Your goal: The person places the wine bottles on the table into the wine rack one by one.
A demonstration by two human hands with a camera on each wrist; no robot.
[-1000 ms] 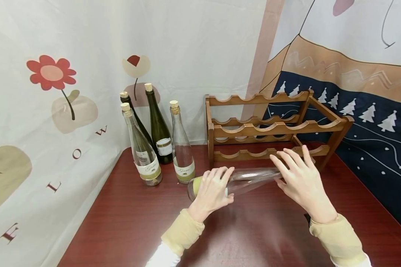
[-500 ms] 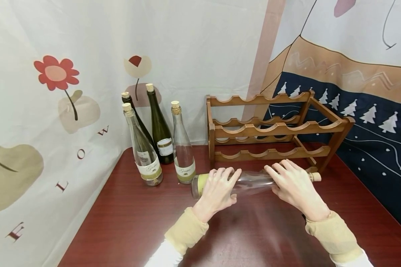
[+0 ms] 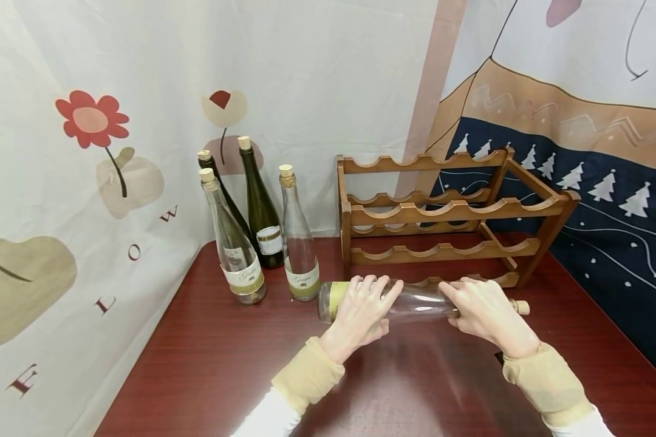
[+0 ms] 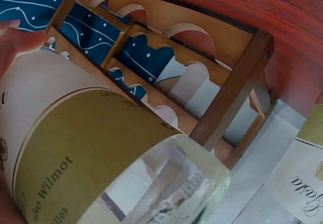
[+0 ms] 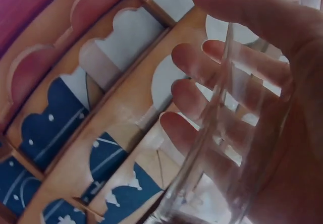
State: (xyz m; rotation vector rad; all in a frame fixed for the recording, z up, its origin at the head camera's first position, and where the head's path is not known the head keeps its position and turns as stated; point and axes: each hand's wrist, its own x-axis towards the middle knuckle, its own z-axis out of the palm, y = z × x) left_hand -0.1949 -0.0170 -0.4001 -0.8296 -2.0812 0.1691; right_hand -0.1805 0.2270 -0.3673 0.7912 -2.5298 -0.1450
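Observation:
A clear glass wine bottle (image 3: 418,308) with a cork lies sideways in the air or just over the table; the gap cannot be told. My left hand (image 3: 361,312) grips its body over the white and yellow-green label (image 4: 91,133), near the base. Around the narrowing neck, my right hand (image 3: 486,312) curls its fingers (image 5: 189,95), and the cork (image 3: 522,308) sticks out past it on the right. Directly behind both hands stands a wooden wine rack (image 3: 454,212) with scalloped rails.
Left of the rack, two clear corked bottles stand upright, one nearer the rack (image 3: 300,249) and one farther left (image 3: 234,243). Two dark green bottles, one in plain sight (image 3: 261,212), stand behind them. The reddish-brown table (image 3: 224,364) meets a printed cloth backdrop (image 3: 317,79).
My right hand has come down toward me, its spread fingers closing round the neck. The bottle's cork end has swung nearer and shows. Bottle and left hand have shifted slightly right.

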